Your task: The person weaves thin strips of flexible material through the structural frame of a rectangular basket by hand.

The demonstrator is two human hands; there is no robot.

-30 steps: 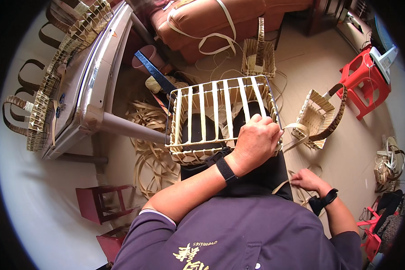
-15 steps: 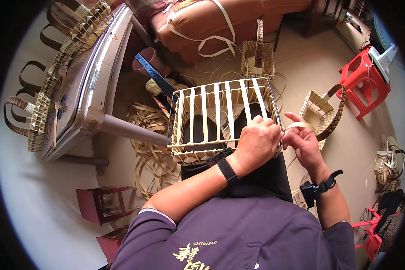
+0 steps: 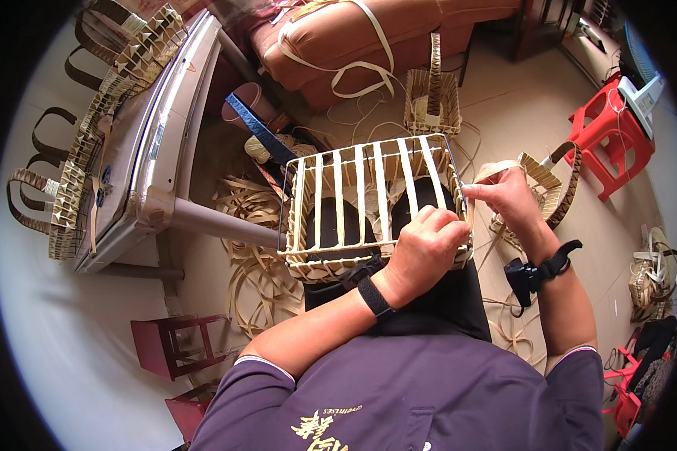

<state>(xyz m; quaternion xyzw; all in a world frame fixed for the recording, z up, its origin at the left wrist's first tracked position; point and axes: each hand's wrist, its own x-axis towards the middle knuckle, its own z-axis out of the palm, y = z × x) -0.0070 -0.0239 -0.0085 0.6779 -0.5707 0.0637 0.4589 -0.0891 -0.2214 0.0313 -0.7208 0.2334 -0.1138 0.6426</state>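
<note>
Across my knees rests a rectangular basket frame (image 3: 362, 188) of dark wire, wound with pale flat strips, several of them stretched across its face. My left hand (image 3: 423, 248) is closed at the frame's near right corner, its fingertips bent over the rim; what they pinch is hidden. Beside the right edge, my right hand (image 3: 510, 197) grips a pale flat strip (image 3: 496, 169) that loops over the fingers. Its thumb points toward the frame's right side.
A small handled basket (image 3: 543, 184) stands right of my hand, another (image 3: 432, 105) beyond the frame. Loose strips (image 3: 252, 278) pile on the floor to the left, near a table (image 3: 158, 150) holding several handled baskets. A red stool (image 3: 613, 139) stands far right, a sofa (image 3: 384, 45) at the back.
My right hand has moved up and slightly right along the frame's edge with the strip. My left hand has shifted slightly down and toward me, staying at the corner.
</note>
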